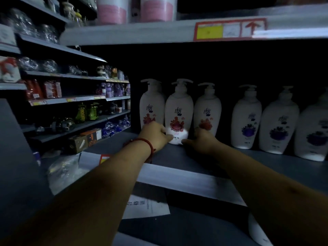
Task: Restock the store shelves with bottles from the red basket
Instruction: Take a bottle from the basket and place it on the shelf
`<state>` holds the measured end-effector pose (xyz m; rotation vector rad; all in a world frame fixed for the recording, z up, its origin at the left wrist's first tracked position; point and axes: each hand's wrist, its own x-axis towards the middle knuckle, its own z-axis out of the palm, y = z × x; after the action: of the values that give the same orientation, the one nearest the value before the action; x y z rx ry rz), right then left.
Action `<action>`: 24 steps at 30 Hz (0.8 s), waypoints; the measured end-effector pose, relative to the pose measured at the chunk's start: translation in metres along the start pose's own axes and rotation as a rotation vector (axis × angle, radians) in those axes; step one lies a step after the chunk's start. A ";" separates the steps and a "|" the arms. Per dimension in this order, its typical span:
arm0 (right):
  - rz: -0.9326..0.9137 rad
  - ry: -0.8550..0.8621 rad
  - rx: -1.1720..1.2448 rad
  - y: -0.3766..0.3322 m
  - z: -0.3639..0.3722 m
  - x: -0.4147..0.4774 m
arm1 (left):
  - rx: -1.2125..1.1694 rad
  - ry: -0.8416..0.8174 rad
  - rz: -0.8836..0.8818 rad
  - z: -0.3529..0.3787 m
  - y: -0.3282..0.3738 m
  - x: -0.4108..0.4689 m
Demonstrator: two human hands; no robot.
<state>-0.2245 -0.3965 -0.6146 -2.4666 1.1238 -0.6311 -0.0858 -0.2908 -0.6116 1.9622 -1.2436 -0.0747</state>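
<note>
Pump bottle (178,110) on shelf (266,161), left hand (156,133) and right hand (204,138) curled round its base — either side

Overhead, two pink-and-white tubs (111,10) are standing side by side. Just below them a red-bordered price label (229,29) is showing a yellow patch and a red arrow pointing up. Off to the left a side rack (67,100) is running away into the gloom. Clear glassware (28,25) is glinting on its top tiers and red packets (42,89) are sitting lower down, above a yellow price tag (37,102). Purple goods (113,89) are crowding the far end. Green jars (87,112) are standing one tier lower, with blue glass pieces (115,126) gleaming near some cartons (85,139). A clear plastic wrap (65,171) is lying low on the left, and a printed sheet (145,206) is lying further down.
</note>
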 end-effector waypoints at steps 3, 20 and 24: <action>-0.088 -0.022 -0.106 -0.002 -0.024 -0.035 | 0.152 -0.083 0.108 -0.015 0.013 -0.028; -0.210 0.026 -0.319 0.032 -0.106 -0.247 | 0.293 -0.187 0.329 -0.021 0.107 -0.227; -0.147 0.056 -0.325 0.057 -0.113 -0.280 | 0.247 -0.264 0.337 0.005 0.122 -0.244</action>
<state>-0.4827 -0.2304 -0.6173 -2.8443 1.1518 -0.6030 -0.3044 -0.1271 -0.6204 1.9625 -1.8167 -0.0095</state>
